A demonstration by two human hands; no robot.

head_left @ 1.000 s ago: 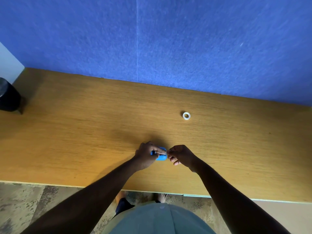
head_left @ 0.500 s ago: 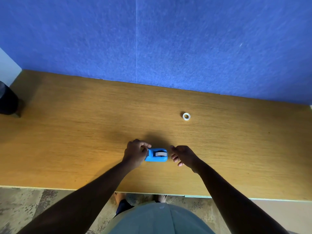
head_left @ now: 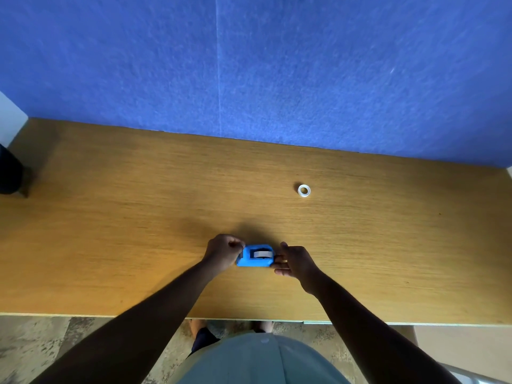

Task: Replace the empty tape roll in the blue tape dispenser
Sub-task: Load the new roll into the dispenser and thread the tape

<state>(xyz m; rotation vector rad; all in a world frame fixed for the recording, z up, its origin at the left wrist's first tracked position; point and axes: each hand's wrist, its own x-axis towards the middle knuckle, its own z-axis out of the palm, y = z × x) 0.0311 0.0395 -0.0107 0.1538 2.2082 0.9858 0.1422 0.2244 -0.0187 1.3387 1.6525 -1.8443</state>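
Note:
The blue tape dispenser (head_left: 254, 256) lies on the wooden table (head_left: 138, 217) near its front edge, with a grey-white tape roll (head_left: 261, 254) seated in it. My left hand (head_left: 224, 252) is curled at the dispenser's left, cutter end, thumb and forefinger pinched together against it; any tape strip between them is too small to see. My right hand (head_left: 294, 261) is at the right end, fingers apart, fingertips touching the blue body. A small white tape ring (head_left: 304, 190) lies flat on the table, farther back and to the right.
A blue felt partition (head_left: 249, 65) rises along the table's far edge. A dark round object (head_left: 8, 173) stands at the far left edge. The table's front edge (head_left: 83, 315) runs just ahead of my body, with patterned floor below.
Both hands were closed on the dispenser a second ago. My left hand has slid to the cutter end, my right hand has opened, and the dispenser now rests on the table.

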